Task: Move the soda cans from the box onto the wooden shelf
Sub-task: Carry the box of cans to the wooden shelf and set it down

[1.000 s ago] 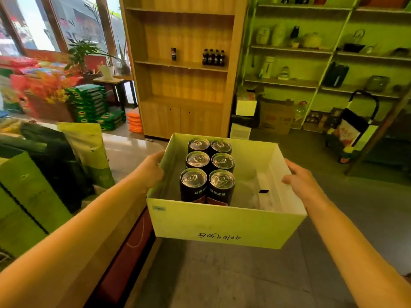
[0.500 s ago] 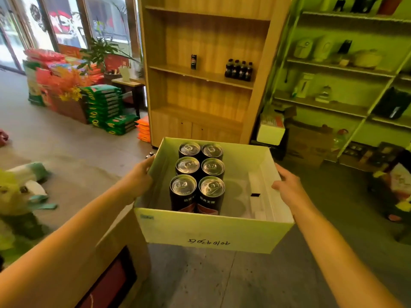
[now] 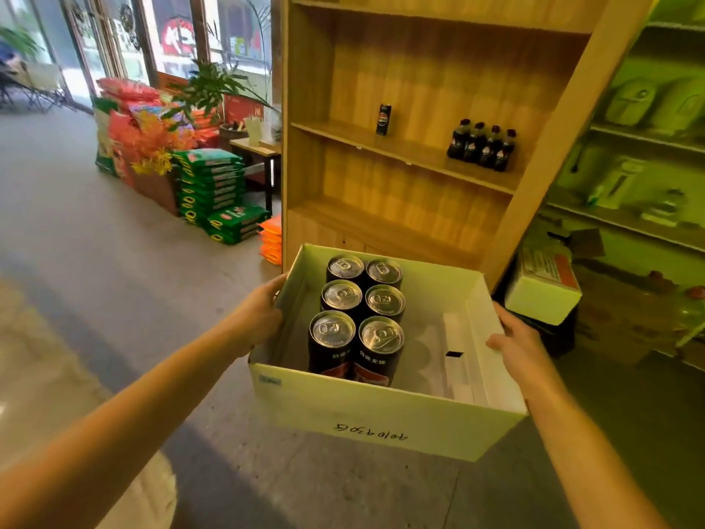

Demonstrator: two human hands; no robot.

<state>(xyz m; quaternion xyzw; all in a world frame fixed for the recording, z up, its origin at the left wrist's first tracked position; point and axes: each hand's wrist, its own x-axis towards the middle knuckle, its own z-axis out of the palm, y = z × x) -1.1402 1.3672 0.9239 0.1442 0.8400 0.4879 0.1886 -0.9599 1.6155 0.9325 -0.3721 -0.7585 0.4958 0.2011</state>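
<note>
Hands (image 3: pixel 259 318) (image 3: pixel 522 345) grip box (image 3: pixel 381 414) of six soda cans (image 3: pixel 343 295) before wooden shelf (image 3: pixel 404 156).

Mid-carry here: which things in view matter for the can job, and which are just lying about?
Job: box, held at its sides by the left hand and right hand; six soda cans inside it; wooden shelf.
Lying about: four small bottles and a lone can on the shelf; stacked green sacks; potted plant; white carton.
</note>
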